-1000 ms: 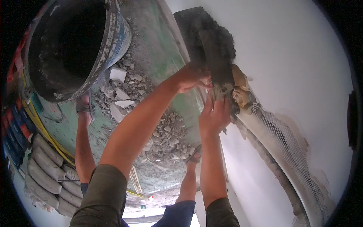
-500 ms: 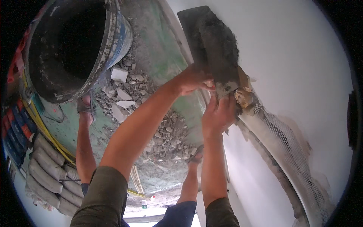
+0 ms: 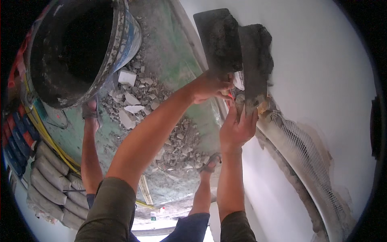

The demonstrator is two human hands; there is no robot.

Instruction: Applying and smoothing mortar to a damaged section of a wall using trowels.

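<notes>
My left hand (image 3: 213, 86) is closed at the near end of a flat rectangular plate, a plastering hawk (image 3: 217, 38) carrying dark wet mortar; its handle is mostly hidden. Just right of it, my right hand (image 3: 238, 127) grips a long trowel (image 3: 254, 86), fingers at its near end. A thick lump of dark mortar (image 3: 261, 44) sits along the trowel's far right part. The two tools lie side by side, close to the white wall (image 3: 318, 52). Behind the trowel, a broken, brownish patch (image 3: 264, 105) of the wall edge shows in part.
White mesh (image 3: 300, 137) runs along the curved wall edge at right. A large mortar-crusted bucket (image 3: 121, 44) stands at upper left. Rubble (image 3: 179, 141) covers the floor between my feet. Stacked grey sacks (image 3: 48, 181) and a yellow hose (image 3: 48, 135) lie at left.
The trowel has come off the hawk and shifted right with a lump of mortar on it. My right hand has moved slightly right and nearer; my left hand has barely moved.
</notes>
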